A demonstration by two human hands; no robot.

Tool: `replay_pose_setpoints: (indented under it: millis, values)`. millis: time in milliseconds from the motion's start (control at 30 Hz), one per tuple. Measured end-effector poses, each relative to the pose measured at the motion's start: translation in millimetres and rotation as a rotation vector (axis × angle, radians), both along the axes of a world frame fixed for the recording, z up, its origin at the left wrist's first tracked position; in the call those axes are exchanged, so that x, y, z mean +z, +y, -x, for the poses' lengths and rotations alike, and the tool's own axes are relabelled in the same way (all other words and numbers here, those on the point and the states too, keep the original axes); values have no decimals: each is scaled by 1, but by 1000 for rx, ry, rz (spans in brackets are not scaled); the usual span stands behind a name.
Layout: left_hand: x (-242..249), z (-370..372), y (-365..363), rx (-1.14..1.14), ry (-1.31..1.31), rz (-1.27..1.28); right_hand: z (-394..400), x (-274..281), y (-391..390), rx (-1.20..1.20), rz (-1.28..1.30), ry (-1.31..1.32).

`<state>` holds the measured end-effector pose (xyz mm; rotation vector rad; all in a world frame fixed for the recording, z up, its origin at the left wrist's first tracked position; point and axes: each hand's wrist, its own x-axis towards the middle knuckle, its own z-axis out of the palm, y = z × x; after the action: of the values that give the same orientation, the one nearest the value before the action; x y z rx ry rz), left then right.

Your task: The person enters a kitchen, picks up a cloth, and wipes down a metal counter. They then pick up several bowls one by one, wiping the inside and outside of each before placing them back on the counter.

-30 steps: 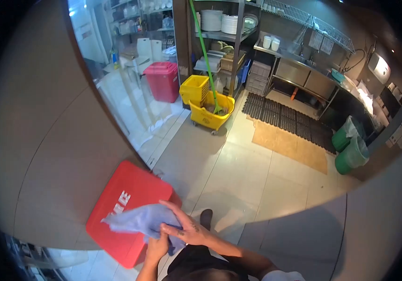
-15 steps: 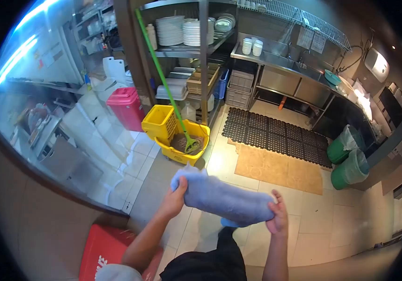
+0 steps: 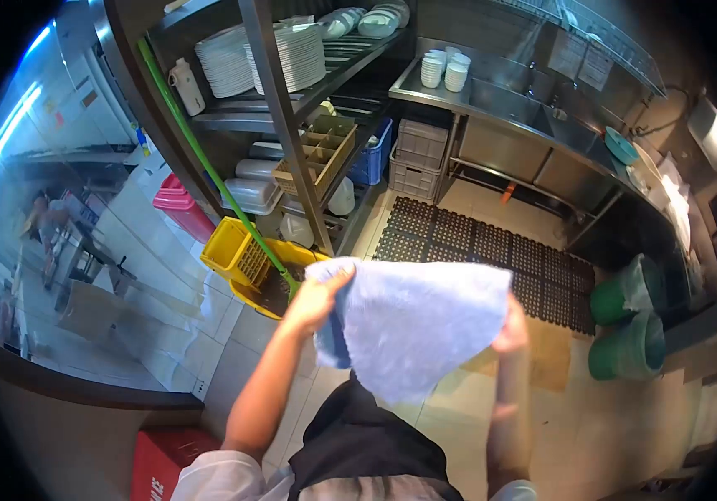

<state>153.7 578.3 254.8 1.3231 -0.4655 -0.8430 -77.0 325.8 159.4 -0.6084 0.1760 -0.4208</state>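
Observation:
A light blue cloth hangs spread out in front of me, held up by its two sides. My left hand is closed on its left edge, where a darker blue fold hangs below the fingers. On the right edge, my right hand grips the cloth, with its fingers partly hidden behind it. The lower part of the cloth droops to a rounded point above the floor, over my dark apron.
A yellow mop bucket with a green-handled mop stands left, by a metal shelf holding plates. Ahead are a black rubber mat and a sink counter. Green bins stand right, a red box lower left.
The cloth has gone from a rolled, bunched strip to a spread sheet between my hands. Both hands have risen, and the view has moved closer to the shelf.

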Motion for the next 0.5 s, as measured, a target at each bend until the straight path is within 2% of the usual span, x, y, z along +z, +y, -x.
replay_pose_setpoints:
  millis: [33, 67, 133, 167, 233, 267, 367, 400, 467, 500]
  values:
    - [4, -25, -17, -21, -21, -23, -15, 46, -18, -20, 70, 87]
    - [7, -51, -36, -43, -41, -43, -28, 58, -58, 8, 3, 86]
    - [7, -102, -81, 1, -127, -19, -61, 102, -104, -96, 52, 33]
    - [10, -126, -108, 32, -147, 14, -76, 117, -126, -44, 20, 31]
    - [11, -163, -159, 30, -125, 16, -104, 109, -191, 20, 180, 98]
    - [17, -185, -188, 1, -119, 16, -127, 115, -206, -212, 308, 207]
    - [40, -226, -272, 41, -126, 102, -164, 132, -271, -320, 537, 165]
    - [46, -238, -295, 68, -150, 87, -169, 131, -295, -315, 535, 174]
    - [55, -263, -342, 49, -121, 126, -184, 125, -344, -449, 576, 218]
    - [55, -273, -366, 70, -199, 84, -195, 119, -364, -485, 494, 206]
